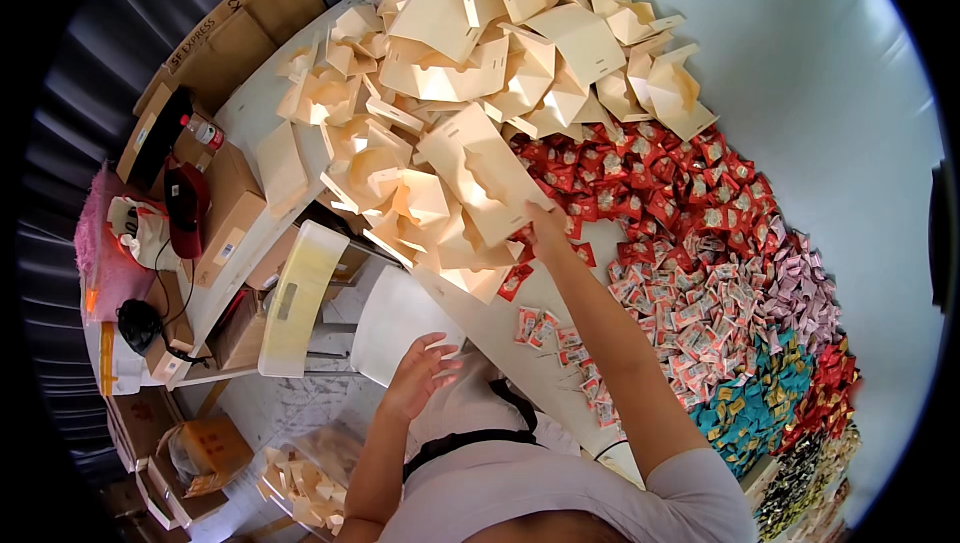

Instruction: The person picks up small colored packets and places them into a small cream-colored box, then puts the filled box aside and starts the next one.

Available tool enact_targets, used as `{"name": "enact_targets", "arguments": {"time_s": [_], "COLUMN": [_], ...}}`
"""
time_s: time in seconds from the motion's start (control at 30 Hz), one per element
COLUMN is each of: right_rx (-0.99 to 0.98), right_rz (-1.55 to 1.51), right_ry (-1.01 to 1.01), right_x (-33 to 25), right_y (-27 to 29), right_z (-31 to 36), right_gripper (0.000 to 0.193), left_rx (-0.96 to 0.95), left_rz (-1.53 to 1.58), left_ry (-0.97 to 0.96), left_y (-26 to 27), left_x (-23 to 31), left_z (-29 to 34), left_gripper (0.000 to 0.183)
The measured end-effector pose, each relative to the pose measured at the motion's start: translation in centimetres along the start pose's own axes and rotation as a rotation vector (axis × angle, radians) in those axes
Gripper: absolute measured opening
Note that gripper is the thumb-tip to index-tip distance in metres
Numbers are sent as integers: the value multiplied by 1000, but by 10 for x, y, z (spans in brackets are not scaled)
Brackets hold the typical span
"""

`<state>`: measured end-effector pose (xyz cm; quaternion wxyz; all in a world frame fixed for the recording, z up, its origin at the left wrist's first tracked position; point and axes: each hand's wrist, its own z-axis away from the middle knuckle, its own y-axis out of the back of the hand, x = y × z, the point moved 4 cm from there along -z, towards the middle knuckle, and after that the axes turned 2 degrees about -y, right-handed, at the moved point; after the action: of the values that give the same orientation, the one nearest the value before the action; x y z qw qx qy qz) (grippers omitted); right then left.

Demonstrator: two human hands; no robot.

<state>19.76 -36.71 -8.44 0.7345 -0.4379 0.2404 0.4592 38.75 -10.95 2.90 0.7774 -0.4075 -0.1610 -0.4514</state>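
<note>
My right hand (545, 230) reaches across the table and grips the lower right corner of a cream folded paper box (465, 158). This box lies at the near side of a large heap of similar cream boxes (440, 28). Just right of that hand, many red wrapped sweets (650, 183) are piled on the table. My left hand (422, 375) hangs in front of my body with its fingers apart, holding nothing. A white folding chair (395, 323) is nearest to it.
White-and-red packets (690, 313), lilac packets (800, 288) and teal packets (750, 408) are heaped along the table's right. At left stand cardboard cartons (230, 208), a dark red cap (185, 208) and a bottle (203, 131). More cream boxes (305, 488) sit low, near my left arm.
</note>
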Motion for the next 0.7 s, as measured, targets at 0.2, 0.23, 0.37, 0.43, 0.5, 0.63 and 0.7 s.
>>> {"name": "enact_targets", "arguments": {"time_s": [0.2, 0.23, 0.37, 0.43, 0.5, 0.63, 0.7], "right_rx": [-76, -42, 140, 212, 230, 420, 567], "right_rz": [-65, -68, -48, 11, 121, 195, 343], "right_ry": [183, 156, 158, 138, 116, 281, 265], "right_x": [-39, -48, -67, -70, -61, -39, -34], "right_y": [37, 42, 99, 107, 122, 133, 134], "right_z": [83, 107, 200, 236, 259, 287, 294], "right_gripper": [27, 25, 17, 16, 15, 10, 14], "left_rx": [-84, 5, -49, -327, -559, -665, -634], "left_rz": [-242, -265, -83, -119, -567, -785, -741], "left_ry": [-342, -391, -342, -74, -253, 14, 55], "left_y": [-23, -33, -76, -95, -106, -142, -145], "left_x": [45, 52, 82, 77, 55, 21, 3], "left_z": [-47, -56, -86, -98, -109, -81, -82], "left_gripper": [53, 58, 59, 58, 59, 62, 54]}}
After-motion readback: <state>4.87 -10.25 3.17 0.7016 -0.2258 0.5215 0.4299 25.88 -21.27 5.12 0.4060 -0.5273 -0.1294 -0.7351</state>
